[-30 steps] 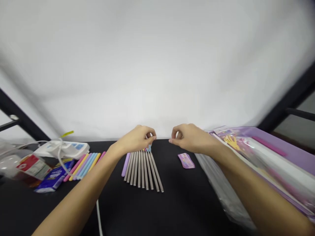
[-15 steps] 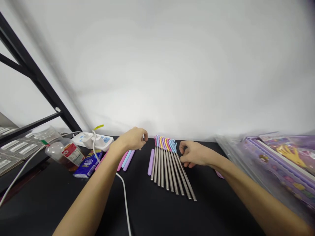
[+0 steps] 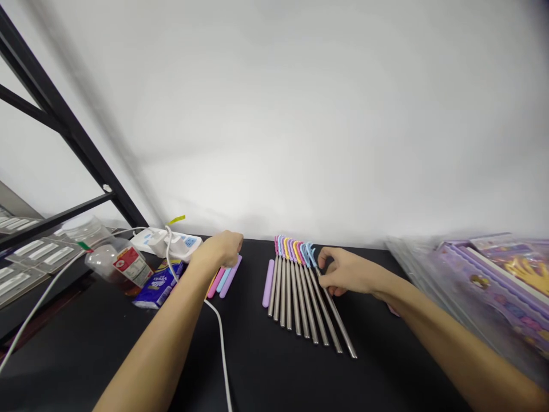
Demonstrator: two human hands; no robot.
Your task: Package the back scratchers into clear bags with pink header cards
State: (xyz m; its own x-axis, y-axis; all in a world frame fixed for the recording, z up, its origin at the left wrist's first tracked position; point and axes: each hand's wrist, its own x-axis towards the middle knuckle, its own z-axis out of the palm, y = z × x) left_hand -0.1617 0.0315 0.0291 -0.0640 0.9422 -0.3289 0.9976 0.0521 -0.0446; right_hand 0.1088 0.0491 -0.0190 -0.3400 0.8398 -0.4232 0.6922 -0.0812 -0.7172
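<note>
Steel straws (image 3: 300,300) lie fanned on the black surface (image 3: 257,366), spaced so we see each coloured tip (image 3: 291,247); our right hand's (image 3: 347,272) curled fingers touch the end straw, left hand's (image 3: 221,250) fingers unclear beside pastel silicone tubes (image 3: 223,280).

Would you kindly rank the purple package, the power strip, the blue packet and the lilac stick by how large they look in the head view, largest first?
Largest: purple package, though it is cut off by the frame.
Next: power strip.
Last: blue packet and lilac stick, too alike to rank.
</note>
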